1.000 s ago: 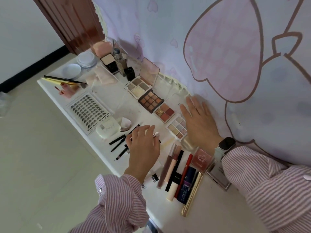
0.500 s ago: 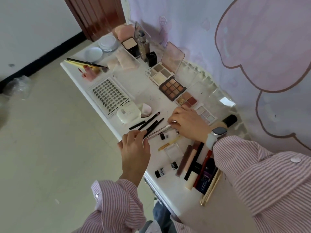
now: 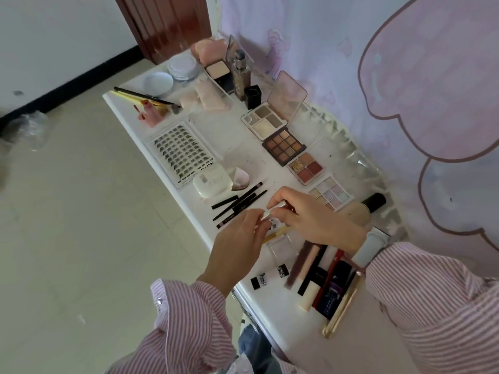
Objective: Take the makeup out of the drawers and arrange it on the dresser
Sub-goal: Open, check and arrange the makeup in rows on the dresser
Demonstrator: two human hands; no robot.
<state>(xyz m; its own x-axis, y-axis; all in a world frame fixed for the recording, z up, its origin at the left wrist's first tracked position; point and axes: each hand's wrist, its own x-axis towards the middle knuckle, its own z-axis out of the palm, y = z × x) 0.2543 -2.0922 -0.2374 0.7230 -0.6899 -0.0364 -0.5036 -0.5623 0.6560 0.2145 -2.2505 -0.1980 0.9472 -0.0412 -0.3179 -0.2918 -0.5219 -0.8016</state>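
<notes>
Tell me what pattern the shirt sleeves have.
Thin pink and white stripes on both sleeves, clearest in the head view.

I see a home bedroom: a white surface spread with eyeshadow palettes, a cartoon wall cloth, tiled floor, wooden door.

Four palettes, four black pencils.

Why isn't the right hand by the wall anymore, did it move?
Yes. The right hand came away from the wall, across the pale palette, toward the black pencils.
</notes>
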